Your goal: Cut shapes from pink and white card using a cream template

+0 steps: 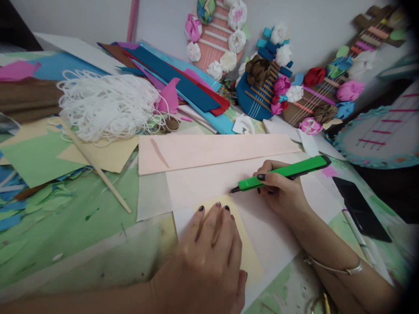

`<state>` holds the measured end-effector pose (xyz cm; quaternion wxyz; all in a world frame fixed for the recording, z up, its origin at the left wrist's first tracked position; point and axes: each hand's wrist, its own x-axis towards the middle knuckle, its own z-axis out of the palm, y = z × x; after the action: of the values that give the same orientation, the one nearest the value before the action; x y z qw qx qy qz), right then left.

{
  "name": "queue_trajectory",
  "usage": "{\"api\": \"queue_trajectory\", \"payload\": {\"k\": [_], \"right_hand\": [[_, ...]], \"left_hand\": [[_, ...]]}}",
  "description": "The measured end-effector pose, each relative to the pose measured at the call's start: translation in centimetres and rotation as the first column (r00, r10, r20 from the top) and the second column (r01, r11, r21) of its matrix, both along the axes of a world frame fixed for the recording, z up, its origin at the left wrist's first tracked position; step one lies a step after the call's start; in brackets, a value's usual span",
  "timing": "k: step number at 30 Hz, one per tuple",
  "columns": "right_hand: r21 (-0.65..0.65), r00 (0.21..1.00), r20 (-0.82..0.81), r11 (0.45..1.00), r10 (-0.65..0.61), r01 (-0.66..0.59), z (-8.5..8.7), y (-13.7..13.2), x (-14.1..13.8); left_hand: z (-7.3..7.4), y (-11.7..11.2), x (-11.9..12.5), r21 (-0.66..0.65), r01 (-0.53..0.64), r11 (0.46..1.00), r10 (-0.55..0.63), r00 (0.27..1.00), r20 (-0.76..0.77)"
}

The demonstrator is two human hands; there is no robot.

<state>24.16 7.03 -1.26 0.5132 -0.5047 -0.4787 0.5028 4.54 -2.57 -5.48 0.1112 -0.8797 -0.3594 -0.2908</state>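
Observation:
My right hand point(283, 187) is closed round a green utility knife point(278, 173) with a black end, its short dark tip pointing left. The tip is at the top edge of a pale yellow paper piece point(247, 231); whether it touches is unclear. My left hand point(209, 257) lies flat on this yellow piece, fingers stretched forward. Beneath are white sheets point(278, 244) and the pale pink paper point(199, 187). A folded pale pink strip point(216, 150) lies across the far side of them.
A heap of white cord point(108, 102) and a wooden stick point(98, 168) lie left, by green paper point(39, 157). Folded coloured papers point(183, 83) are behind. Flower-decorated paper guitars point(258, 91) lean on the wall. A phone point(362, 209) lies right.

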Motion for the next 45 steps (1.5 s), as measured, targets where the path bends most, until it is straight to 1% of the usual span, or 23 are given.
{"api": "queue_trajectory", "payload": {"k": [7,10,13,15,17,20,22,24,25,26,28,30,33,35,38,40,43,45], "right_hand": [[0.005,1.000,-0.019,1.000,-0.016,0.016,-0.1,0.1,0.0],[0.013,0.986,-0.128,0.994,-0.104,0.107,0.0,0.4,-0.1],[-0.022,0.946,-0.261,0.981,-0.192,0.193,-0.1,0.9,-0.1],[-0.037,0.935,-0.303,0.982,-0.185,0.183,-0.2,1.1,-0.1],[-0.025,0.942,-0.304,0.989,-0.145,0.144,-0.4,1.3,-0.2],[-0.009,0.948,-0.295,0.992,-0.120,0.123,-0.6,1.4,-0.2],[-0.008,0.944,-0.301,0.991,-0.132,0.136,-0.7,1.4,-0.2],[-0.005,0.944,-0.302,0.990,-0.135,0.141,-0.7,1.5,-0.2],[-0.001,0.945,-0.301,0.991,-0.130,0.136,-0.7,1.6,-0.2],[0.004,0.946,-0.300,0.992,-0.121,0.128,-0.7,1.6,-0.2],[0.010,0.947,-0.304,0.994,-0.101,0.109,-0.8,1.6,-0.2],[0.012,0.944,-0.319,0.995,-0.090,0.099,-0.8,1.6,-0.3],[0.020,0.935,-0.342,0.994,-0.094,0.108,-0.8,1.6,-0.4],[0.023,0.930,-0.354,0.993,-0.098,0.114,-0.9,1.6,-0.5],[0.023,0.921,-0.379,0.994,-0.092,0.109,-1.0,1.7,-0.4],[0.025,0.918,-0.390,0.995,-0.077,0.094,-1.1,1.7,-0.3],[0.037,0.917,-0.395,0.997,-0.053,0.073,-1.3,1.8,-0.2],[0.044,0.916,-0.399,0.997,-0.045,0.068,-1.4,1.8,-0.1]], "left_hand": [[0.0,0.0,0.0,0.017,-0.002,1.000,0.002,1.000,-0.002],[0.2,0.2,0.1,0.013,0.006,1.000,-0.005,1.000,-0.003],[0.3,0.2,0.2,0.025,0.006,1.000,-0.007,1.000,0.030],[0.3,0.2,0.3,0.054,0.012,0.998,-0.016,0.997,0.073],[0.3,0.1,0.2,0.105,0.036,0.994,-0.048,0.992,0.116],[0.4,-0.1,-0.2,0.195,0.125,0.973,-0.150,0.982,0.118],[0.7,-0.1,-0.7,0.212,0.239,0.947,-0.264,0.960,0.098],[1.1,0.0,-1.1,0.167,0.382,0.909,-0.400,0.912,0.091],[1.3,0.0,-1.2,0.129,0.422,0.897,-0.436,0.894,0.102],[1.4,0.1,-1.2,0.096,0.437,0.894,-0.446,0.887,0.118],[1.7,0.2,-1.1,0.029,0.421,0.907,-0.421,0.900,0.113],[2.0,0.4,-1.0,-0.042,0.393,0.919,-0.390,0.919,0.058],[2.4,0.6,-0.8,-0.169,0.382,0.909,-0.389,0.921,-0.013],[2.7,0.7,-0.7,-0.209,0.390,0.897,-0.403,0.915,-0.020],[2.9,0.9,-0.7,-0.202,0.402,0.893,-0.416,0.909,-0.030],[3.0,0.9,-0.8,-0.189,0.388,0.902,-0.403,0.914,-0.048],[2.8,1.1,-1.4,-0.130,0.327,0.936,-0.338,0.938,-0.072],[2.7,1.2,-2.1,-0.127,0.272,0.954,-0.285,0.953,-0.104]]}}
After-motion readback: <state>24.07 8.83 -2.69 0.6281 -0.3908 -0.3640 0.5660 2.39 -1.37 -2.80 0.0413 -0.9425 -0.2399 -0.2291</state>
